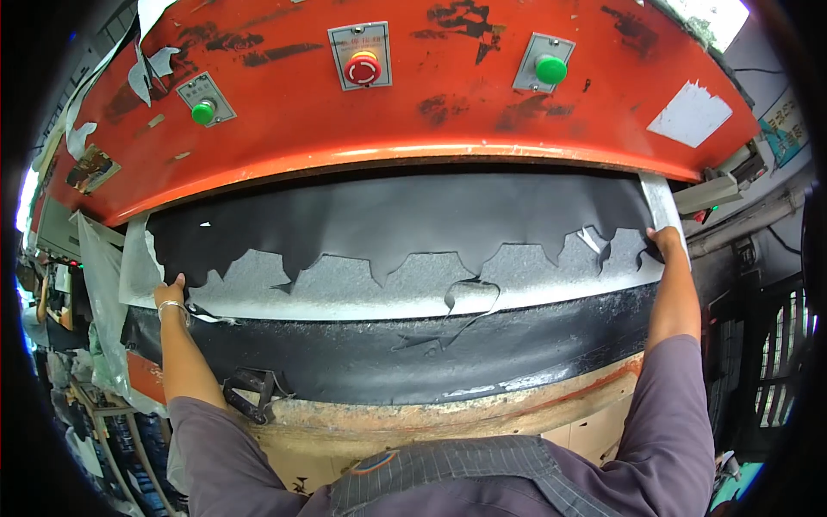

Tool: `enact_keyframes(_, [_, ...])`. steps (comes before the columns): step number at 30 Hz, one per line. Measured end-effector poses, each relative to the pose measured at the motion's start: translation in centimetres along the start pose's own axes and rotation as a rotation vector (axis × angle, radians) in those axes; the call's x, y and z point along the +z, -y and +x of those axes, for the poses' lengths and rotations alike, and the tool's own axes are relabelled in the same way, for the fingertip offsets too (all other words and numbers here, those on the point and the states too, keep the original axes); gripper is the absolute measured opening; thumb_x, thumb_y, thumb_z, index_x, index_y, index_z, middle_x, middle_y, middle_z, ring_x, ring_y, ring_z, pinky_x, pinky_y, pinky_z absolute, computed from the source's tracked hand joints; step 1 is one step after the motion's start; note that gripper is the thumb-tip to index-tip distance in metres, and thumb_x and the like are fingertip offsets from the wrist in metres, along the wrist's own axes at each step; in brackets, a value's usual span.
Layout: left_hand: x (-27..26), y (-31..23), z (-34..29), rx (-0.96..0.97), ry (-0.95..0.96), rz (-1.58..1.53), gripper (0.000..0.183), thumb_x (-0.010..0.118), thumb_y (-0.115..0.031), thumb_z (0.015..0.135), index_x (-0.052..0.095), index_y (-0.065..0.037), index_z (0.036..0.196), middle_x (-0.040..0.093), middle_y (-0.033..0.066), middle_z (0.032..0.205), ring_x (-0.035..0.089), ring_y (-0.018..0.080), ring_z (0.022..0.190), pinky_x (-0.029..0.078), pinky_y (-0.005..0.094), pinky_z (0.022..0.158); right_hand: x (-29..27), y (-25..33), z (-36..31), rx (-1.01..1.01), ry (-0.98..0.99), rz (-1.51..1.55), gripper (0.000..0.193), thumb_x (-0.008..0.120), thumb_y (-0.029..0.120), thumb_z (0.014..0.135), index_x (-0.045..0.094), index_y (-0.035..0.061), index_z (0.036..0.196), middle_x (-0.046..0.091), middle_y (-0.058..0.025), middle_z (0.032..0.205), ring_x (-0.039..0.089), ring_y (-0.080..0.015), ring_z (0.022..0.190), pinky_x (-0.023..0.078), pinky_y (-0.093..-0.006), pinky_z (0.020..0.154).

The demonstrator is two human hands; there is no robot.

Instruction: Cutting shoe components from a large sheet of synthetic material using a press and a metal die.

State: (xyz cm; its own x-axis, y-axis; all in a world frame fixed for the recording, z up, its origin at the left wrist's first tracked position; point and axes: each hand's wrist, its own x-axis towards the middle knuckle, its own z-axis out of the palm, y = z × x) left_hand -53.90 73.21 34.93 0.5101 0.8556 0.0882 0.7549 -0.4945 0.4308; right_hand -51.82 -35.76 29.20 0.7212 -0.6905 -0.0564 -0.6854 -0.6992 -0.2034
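A wide sheet of smooth black leather-like material (413, 211) lies beneath the overhanging front of a red-orange machine. Its near edge is jagged, with a row of cut-out notches. Under it is a pale grey board (345, 277), bare along the near side. My left hand (170, 291) pinches the sheet's near left corner, thumb on top. At the near right corner, my right hand (665, 241) has its fingers closed on the sheet's edge. A thin curled offcut strip (472, 299) hangs over the board's near edge.
The machine's red-orange front (465, 112) spans the far side, carrying a red push button (362, 68) and two green ones. Nearer me runs a black padded ledge (388, 362). A dark angular metal piece (254, 392) sits at its left end. Clear plastic sheeting (102, 302) hangs at left.
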Motion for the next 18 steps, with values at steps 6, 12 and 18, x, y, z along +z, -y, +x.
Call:
enact_keyframes(6, [-6.5,3.5,-5.5,-0.075,0.091,-0.060,0.070,0.078,-0.032,0.076,0.052,0.018,0.118,0.056,0.0308,0.123,0.055,0.0338,0.117,0.039,0.0374,0.100,1.5,0.8,-0.1,-0.189,0.049,-0.355,0.055,0.068,0.046,0.082,0.068,-0.0074,0.094,0.067,-0.0264,0.090,0.066,-0.0350,0.087,0.047,-0.0427,0.077])
enact_keyframes(12, [-10.8,9.9,-7.1,-0.131,0.306,0.037,0.068,0.080,-0.038,0.074,0.057,0.011,0.115,0.066,0.0186,0.101,0.062,0.0226,0.091,0.046,0.0305,0.085,1.4,-2.5,-1.3,-0.011,-0.122,-0.161,0.048,0.071,0.032,0.081,0.058,0.0015,0.115,0.065,-0.0208,0.108,0.061,-0.0397,0.104,0.047,-0.0461,0.087])
enact_keyframes(18, [-13.8,6.3,-17.8,0.868,0.322,0.172,0.078,0.072,-0.017,0.068,0.041,0.000,0.138,0.040,0.0232,0.142,0.035,0.0392,0.134,0.029,0.0443,0.110,3.7,8.3,-10.9,-0.561,-0.197,0.230,0.054,0.062,0.039,0.089,0.052,0.0081,0.132,0.052,-0.0218,0.133,0.047,-0.0364,0.126,0.037,-0.0408,0.104])
